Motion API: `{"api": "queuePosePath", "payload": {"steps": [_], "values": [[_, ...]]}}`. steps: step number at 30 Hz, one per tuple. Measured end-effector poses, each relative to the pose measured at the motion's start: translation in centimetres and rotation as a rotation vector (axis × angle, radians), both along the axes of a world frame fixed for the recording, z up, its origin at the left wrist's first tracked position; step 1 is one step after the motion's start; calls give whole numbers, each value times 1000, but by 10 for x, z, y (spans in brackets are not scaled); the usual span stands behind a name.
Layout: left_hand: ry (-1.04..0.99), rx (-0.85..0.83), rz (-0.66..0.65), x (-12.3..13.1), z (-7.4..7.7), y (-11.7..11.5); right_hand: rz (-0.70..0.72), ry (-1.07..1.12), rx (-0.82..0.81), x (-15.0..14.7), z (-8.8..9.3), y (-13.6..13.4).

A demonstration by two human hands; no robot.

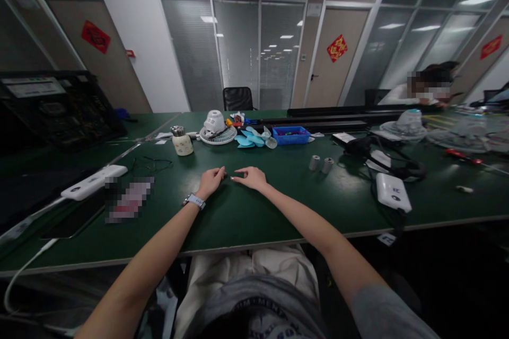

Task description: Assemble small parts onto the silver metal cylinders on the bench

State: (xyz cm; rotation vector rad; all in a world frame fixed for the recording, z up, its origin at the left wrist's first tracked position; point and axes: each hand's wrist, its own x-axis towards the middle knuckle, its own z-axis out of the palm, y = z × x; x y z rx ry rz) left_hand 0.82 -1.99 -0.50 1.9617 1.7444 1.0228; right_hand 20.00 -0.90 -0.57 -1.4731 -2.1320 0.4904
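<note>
My left hand (210, 180) and my right hand (251, 177) rest side by side on the green table (254, 212), fingertips nearly touching. Both lie palm down with fingers loosely curled against the surface and nothing in them. A watch with a pale strap (194, 201) is on my left wrist. Beyond the hands lie a white fan grille with its motor (217, 128), a light blue fan blade (250, 139) and a blue tray of small parts (291, 134). Two small grey cylinders (320, 163) stand to the right.
A small cream bottle (182, 141) stands at the back left. White power banks lie at the left (94, 182) and right (393, 192), with black cables (392, 161) nearby. A dark monitor (55, 108) is far left. Another person (431, 87) sits at the far right.
</note>
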Motion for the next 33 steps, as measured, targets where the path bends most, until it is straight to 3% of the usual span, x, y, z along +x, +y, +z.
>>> {"api": "queuePosePath", "payload": {"steps": [4, 8, 12, 16, 19, 22, 26, 33], "values": [[-24, 2, 6, -1, 0, -1, -36, -49, 44, -19, -1, 4], [-47, 22, 16, -2, -3, 0, -11, -74, 91, -11, 0, -4], [-84, 29, 70, -4, -5, -3, -127, -62, 277, 38, 20, -12], [-109, 32, 100, -8, -5, -13, -542, -55, 508, 123, 42, -16], [-103, 37, 108, -9, -5, -19, -811, -88, 476, 180, 39, -16], [-102, 42, 117, -10, -5, -20, -939, -115, 355, 212, 27, -13], [-104, 51, 106, -10, -5, -20, -973, -108, 266, 223, 20, -8], [-119, 36, 111, -9, -4, -20, -965, -109, 268, 221, 20, -8]]}}
